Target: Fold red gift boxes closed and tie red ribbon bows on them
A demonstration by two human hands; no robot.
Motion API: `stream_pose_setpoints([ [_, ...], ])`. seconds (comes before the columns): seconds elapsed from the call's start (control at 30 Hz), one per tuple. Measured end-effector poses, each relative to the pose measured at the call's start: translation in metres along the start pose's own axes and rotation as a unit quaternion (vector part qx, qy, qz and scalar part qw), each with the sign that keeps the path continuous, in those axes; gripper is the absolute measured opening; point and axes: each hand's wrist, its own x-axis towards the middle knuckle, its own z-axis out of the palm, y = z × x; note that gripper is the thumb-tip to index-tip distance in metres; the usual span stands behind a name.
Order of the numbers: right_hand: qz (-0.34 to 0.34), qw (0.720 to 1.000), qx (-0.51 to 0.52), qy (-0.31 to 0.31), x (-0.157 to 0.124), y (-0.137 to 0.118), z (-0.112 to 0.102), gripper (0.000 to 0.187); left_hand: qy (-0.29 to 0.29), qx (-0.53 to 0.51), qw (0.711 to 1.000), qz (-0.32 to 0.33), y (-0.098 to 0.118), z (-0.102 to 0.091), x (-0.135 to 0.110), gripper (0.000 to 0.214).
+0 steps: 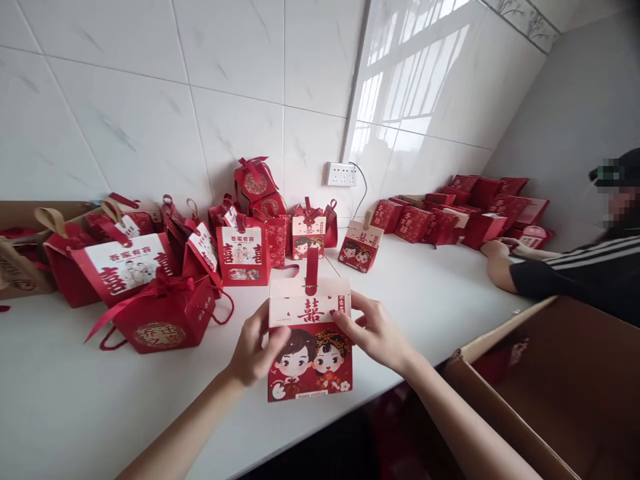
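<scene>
Upright between my two hands is a red and white gift box (pixel 311 357) with two cartoon figures on its front and a red ribbon loop standing up from its top. My left hand (pixel 260 347) grips its left side, thumb on the front face. On the right edge, near the white flap, my right hand (pixel 375 330) holds it with fingers on the front and side. A red gift box with a ribbon bow and cord handles (pixel 165 320) sits left of my left hand. Behind stands a matching cartoon gift box (pixel 361 247).
Several red gift boxes (pixel 243 253) line the white table (pixel 65 373) along the tiled wall. More red boxes (pixel 435 220) are heaped at the back right, near a co-worker's hands (pixel 500 250). An open cardboard carton (pixel 505 387) stands at the right edge. A power socket (pixel 341 175) is on the wall.
</scene>
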Motion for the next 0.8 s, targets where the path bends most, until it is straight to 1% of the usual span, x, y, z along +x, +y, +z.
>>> stream_pose_setpoints([
  [0.03,0.0,0.999,-0.052,0.015,-0.008,-0.004,-0.008,0.025,0.0,-0.008,1.0,-0.001,-0.002,0.0,0.001,0.039],
  [0.07,0.003,0.994,-0.101,0.043,-0.018,-0.007,-0.018,0.024,0.003,-0.01,1.0,-0.007,-0.004,-0.001,0.002,0.042],
  [0.1,0.014,0.985,-0.144,0.09,-0.03,-0.011,-0.03,0.024,0.01,-0.004,1.0,-0.017,-0.006,-0.002,0.003,0.043],
  [0.13,0.034,0.97,-0.185,0.156,-0.044,-0.015,-0.044,0.024,0.019,0.015,0.999,-0.033,-0.009,-0.004,0.004,0.042],
  [0.17,0.062,0.944,-0.223,0.235,-0.059,-0.02,-0.06,0.026,0.025,0.046,0.997,-0.049,-0.012,-0.005,0.004,0.04],
  [0.2,0.099,0.905,-0.264,0.318,-0.076,-0.026,-0.077,0.029,0.028,0.081,0.994,-0.063,-0.016,-0.005,0.005,0.037],
  [0.23,0.146,0.851,-0.308,0.4,-0.093,-0.032,-0.095,0.032,0.024,0.113,0.991,-0.068,-0.019,-0.005,0.005,0.036],
  [0.27,0.198,0.794,-0.352,0.454,-0.11,-0.039,-0.113,0.032,0.013,0.144,0.987,-0.071,-0.022,-0.005,0.006,0.035],
  [0.3,0.261,0.729,-0.403,0.488,-0.126,-0.045,-0.131,0.029,-0.003,0.17,0.983,-0.064,-0.024,-0.004,0.006,0.034],
  [0.33,0.317,0.673,-0.448,0.495,-0.141,-0.05,-0.148,0.025,-0.027,0.193,0.98,-0.048,-0.026,-0.002,0.005,0.031],
  [0.37,0.369,0.632,-0.485,0.479,-0.155,-0.052,-0.164,0.023,-0.055,0.212,0.976,-0.024,-0.027,0.0,0.005,0.027],
  [0.4,0.413,0.593,-0.513,0.464,-0.167,-0.051,-0.179,0.023,-0.082,0.228,0.97,0.008,-0.027,0.002,0.005,0.024],
  [0.43,0.449,0.569,-0.529,0.441,-0.178,-0.046,-0.193,0.022,-0.106,0.244,0.963,0.04,-0.028,0.004,0.004,0.02],
  [0.47,0.472,0.568,-0.536,0.41,-0.189,-0.037,-0.206,0.023,-0.123,0.261,0.955,0.067,-0.028,0.005,0.004,0.017],
  [0.5,0.488,0.577,-0.532,0.381,-0.198,-0.024,-0.216,0.023,-0.128,0.279,0.948,0.086,-0.029,0.006,0.004,0.015],
  [0.57,0.514,0.61,-0.491,0.352,-0.216,0.013,-0.232,0.023,-0.113,0.313,0.938,0.1,-0.03,0.005,0.003,0.013],
  [0.6,0.514,0.641,-0.455,0.343,-0.223,0.034,-0.238,0.024,-0.1,0.328,0.935,0.096,-0.031,0.004,0.003,0.012],
  [0.63,0.528,0.634,-0.44,0.355,-0.23,0.056,-0.241,0.023,-0.083,0.341,0.932,0.089,-0.032,0.002,0.003,0.012],
  [0.7,0.544,0.634,-0.404,0.373,-0.241,0.099,-0.24,0.02,-0.054,0.362,0.928,0.064,-0.035,-0.001,0.002,0.01],
  [0.8,0.573,0.63,-0.35,0.39,-0.251,0.15,-0.227,0.019,-0.03,0.379,0.925,0.014,-0.041,-0.005,-0.001,0.01],
])
